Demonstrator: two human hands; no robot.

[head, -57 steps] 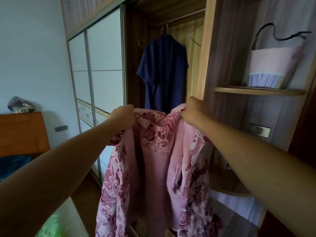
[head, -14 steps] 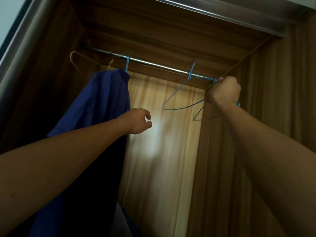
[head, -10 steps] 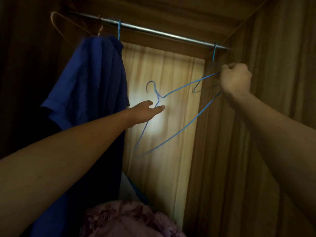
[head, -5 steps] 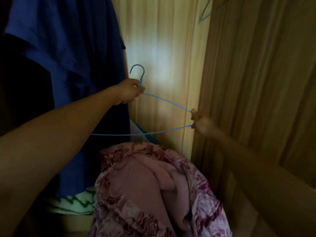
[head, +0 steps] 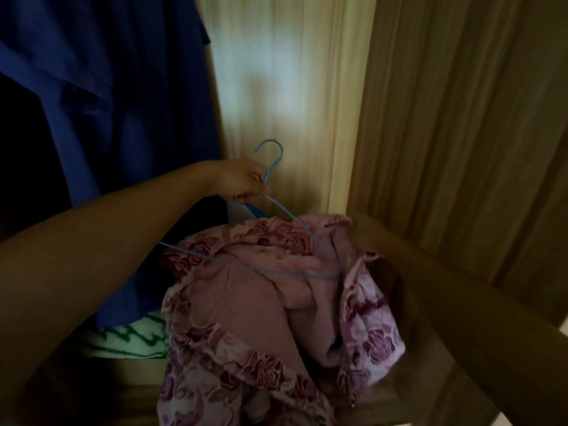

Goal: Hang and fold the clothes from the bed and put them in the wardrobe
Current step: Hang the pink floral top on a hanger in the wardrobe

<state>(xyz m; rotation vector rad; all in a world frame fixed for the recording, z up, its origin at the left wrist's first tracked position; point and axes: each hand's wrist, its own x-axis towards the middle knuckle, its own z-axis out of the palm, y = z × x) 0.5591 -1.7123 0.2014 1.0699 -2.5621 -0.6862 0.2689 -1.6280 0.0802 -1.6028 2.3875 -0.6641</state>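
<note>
Head view — left hand grips blue hanger over pink robe.

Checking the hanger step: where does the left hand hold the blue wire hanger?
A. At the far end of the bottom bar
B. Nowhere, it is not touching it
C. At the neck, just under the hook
C: the left hand pinches the blue wire hanger just under its hook, its frame lying over the pink floral garment.
</note>
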